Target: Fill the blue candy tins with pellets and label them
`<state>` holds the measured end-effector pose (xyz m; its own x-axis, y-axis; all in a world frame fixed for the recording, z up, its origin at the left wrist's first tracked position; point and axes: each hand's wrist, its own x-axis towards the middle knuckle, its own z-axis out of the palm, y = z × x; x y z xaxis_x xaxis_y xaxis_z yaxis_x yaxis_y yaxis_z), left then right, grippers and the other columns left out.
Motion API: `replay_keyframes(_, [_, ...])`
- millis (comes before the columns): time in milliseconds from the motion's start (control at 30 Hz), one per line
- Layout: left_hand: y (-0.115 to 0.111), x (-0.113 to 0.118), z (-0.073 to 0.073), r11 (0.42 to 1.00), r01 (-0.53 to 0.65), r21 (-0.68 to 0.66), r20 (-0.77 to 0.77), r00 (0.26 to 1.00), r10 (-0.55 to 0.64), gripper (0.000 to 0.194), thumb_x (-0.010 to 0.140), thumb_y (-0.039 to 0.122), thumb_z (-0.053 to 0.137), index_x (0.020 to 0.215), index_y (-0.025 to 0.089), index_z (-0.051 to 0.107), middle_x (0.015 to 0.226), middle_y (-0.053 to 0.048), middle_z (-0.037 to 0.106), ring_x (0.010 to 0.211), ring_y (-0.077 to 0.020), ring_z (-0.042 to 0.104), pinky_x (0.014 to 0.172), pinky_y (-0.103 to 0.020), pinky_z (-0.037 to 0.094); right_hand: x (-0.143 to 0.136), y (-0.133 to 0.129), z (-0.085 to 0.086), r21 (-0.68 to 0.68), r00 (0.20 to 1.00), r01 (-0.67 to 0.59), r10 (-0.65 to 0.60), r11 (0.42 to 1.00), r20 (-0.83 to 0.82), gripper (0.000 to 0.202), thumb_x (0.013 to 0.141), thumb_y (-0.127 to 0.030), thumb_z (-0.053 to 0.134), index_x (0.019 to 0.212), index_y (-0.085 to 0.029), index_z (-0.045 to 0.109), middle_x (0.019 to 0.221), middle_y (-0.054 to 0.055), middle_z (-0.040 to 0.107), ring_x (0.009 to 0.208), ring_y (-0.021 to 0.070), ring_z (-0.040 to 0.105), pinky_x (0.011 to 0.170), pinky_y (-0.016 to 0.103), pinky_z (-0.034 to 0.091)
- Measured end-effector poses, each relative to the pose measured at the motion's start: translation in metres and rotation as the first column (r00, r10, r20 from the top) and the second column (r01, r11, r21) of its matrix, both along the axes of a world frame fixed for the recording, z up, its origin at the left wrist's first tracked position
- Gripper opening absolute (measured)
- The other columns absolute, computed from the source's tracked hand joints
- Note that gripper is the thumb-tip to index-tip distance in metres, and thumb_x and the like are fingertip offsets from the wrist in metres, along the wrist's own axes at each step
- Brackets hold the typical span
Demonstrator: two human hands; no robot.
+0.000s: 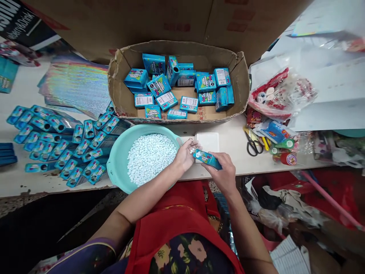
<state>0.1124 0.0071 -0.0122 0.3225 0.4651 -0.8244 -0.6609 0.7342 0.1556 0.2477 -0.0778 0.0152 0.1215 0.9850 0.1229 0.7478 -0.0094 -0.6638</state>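
My right hand [224, 171] is wrapped round a small blue candy box [207, 158], tilted with its end toward my left hand [186, 154]. My left hand is cupped and holds a few white candies [192, 151] right at that end of the box. To the left, a turquoise basin [118, 152] holds a heap of pale candies [149, 156]. A white square lid or dish [209, 140] lies behind the box. Many blue boxes with round openings [82, 146] stand packed together left of the basin.
An open cardboard box [114, 91] with blue boxes inside sits behind the basin. Shiny sheets [74, 83] are stacked at the left. Black scissors [253, 144], a plastic bag [282, 95] and small packets lie at the right. The table's front edge [194, 177] runs below my hands.
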Motion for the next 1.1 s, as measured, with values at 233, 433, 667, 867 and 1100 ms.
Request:
replay_keyframes(233, [-0.001,0.006,-0.013,1.0,0.021,-0.001,-0.064,0.998,-0.021,0.007,0.082,0.014,0.06,0.08,0.011,0.065,0.069,-0.004,0.064,0.062,-0.0111,0.061,0.058,-0.021,0.047,0.0,0.002,-0.019,-0.04,0.994,0.063,-0.066,0.997,-0.085,0.033,0.079,-0.037,0.073,0.108,-0.025,0.066,0.095,0.005,0.067,0.09,0.0231,0.061,0.081,0.04,0.049])
replay_keyframes(433, [0.004,-0.022,-0.005,0.975,0.132,0.179,-0.115,0.987,-0.113,0.018,0.073,0.011,0.067,0.091,0.014,0.065,0.075,-0.002,0.062,0.064,-0.008,0.058,0.06,-0.019,0.048,0.005,-0.001,-0.03,-0.153,0.862,0.195,-0.244,0.969,-0.445,0.039,0.07,-0.039,0.079,0.103,-0.025,0.067,0.1,0.004,0.067,0.094,0.0223,0.063,0.085,0.04,0.053])
replay_keyframes(667, [0.006,-0.126,-0.018,0.567,0.79,0.232,-0.902,0.393,-0.178,0.031,0.08,0.041,0.06,0.101,0.019,0.069,0.1,-0.01,0.066,0.096,-0.0246,0.06,0.085,-0.039,0.049,0.02,0.003,-0.079,-0.229,0.594,0.385,-0.43,0.894,-0.68,0.05,0.062,-0.039,0.083,0.101,-0.021,0.058,0.107,0.007,0.067,0.099,0.0224,0.065,0.09,0.043,0.053])
replay_keyframes(867, [-0.007,-0.168,-0.051,0.215,0.967,-0.137,-0.988,-0.148,0.036,0.04,0.085,0.04,0.048,0.111,0.016,0.066,0.122,-0.015,0.061,0.122,-0.0311,0.05,0.108,-0.048,0.033,0.033,0.012,-0.112,-0.185,0.605,0.439,-0.442,0.879,-0.662,0.055,0.061,-0.044,0.082,0.103,-0.02,0.055,0.114,0.008,0.061,0.109,0.0226,0.06,0.1,0.044,0.046])
replay_keyframes(1100, [-0.011,-0.163,-0.051,0.274,0.956,-0.107,-0.989,-0.13,0.066,0.038,0.085,0.042,0.049,0.111,0.019,0.064,0.119,-0.01,0.063,0.118,-0.0286,0.053,0.106,-0.044,0.037,0.065,-0.023,-0.103,-0.239,0.67,0.439,-0.493,0.866,-0.556,0.075,0.065,-0.051,0.077,0.128,-0.024,0.046,0.132,0.011,0.053,0.123,0.0238,0.052,0.102,0.046,0.044])
